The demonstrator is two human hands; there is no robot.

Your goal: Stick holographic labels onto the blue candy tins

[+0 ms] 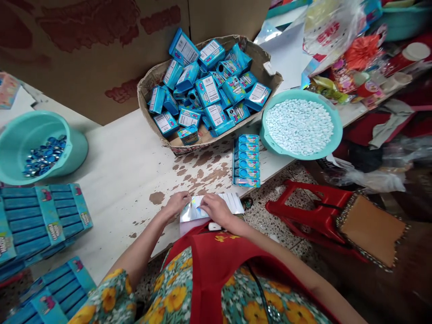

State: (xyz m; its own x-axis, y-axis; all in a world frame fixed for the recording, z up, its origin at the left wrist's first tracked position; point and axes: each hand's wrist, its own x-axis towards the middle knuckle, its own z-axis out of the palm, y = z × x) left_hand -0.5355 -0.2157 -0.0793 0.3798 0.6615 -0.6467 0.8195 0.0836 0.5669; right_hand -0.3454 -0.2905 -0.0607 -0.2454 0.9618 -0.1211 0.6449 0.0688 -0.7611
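Note:
At the table's front edge, close to my body, lies a shiny silvery sheet (232, 201) with pale strips on it. My left hand (175, 203) pinches at the sheet's far left side, fingers closed. My right hand (218, 210) is bent over its middle, with thumb and fingers drawn together on it. A small bluish bit shows by the right fingertips, too small to name. Just beyond my right hand stands a row of several blue candy tins (249, 161) in a tray. Farther back, a torn cardboard box (158, 135) holds many loose blue tins (207, 90).
A teal bowl of white candies (300, 126) stands at the right edge of the table (121, 153). On the left are a teal basin (76, 150) with small blue-silver pieces and stacked blue packs (43, 220). A red stool (303, 216) stands on the floor at right.

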